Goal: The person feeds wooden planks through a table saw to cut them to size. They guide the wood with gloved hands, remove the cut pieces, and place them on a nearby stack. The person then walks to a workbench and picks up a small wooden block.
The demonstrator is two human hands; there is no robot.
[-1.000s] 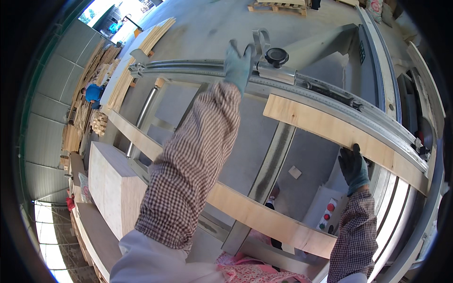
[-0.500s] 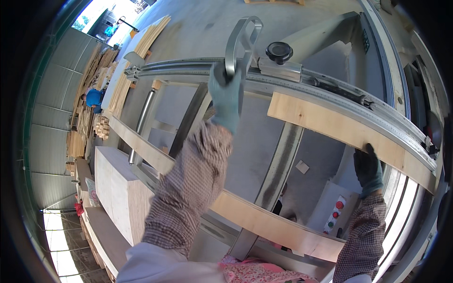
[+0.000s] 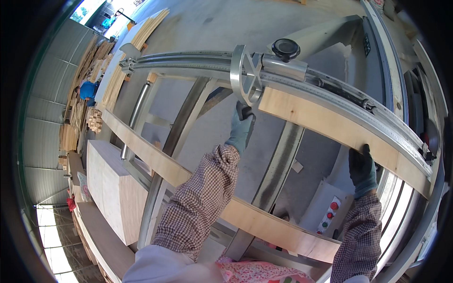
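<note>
Workshop wall [image 3: 41,127]: at far left, with timber stacks [image 3: 71,125] before it and a person in blue [image 3: 88,91].
Panel stack [image 3: 109,172]: pale, block-shaped, left of the metal frame [image 3: 281,162].
Near strip [image 3: 269,227]: wooden, crossing the frame aslant, partly hidden by the left forearm [image 3: 203,198].
Left hand [image 3: 242,125]: gloved, fingers curled at the lower end of the metal stop [image 3: 236,70]; whether they pinch it cannot be told.
Far board [image 3: 325,118]: left end just right of the left hand; long axis descending rightward along the fence [image 3: 188,66].
Right hand [image 3: 362,170]: gloved, the nearer, fingers together at the board's near edge; any pinch cannot be told.
</note>
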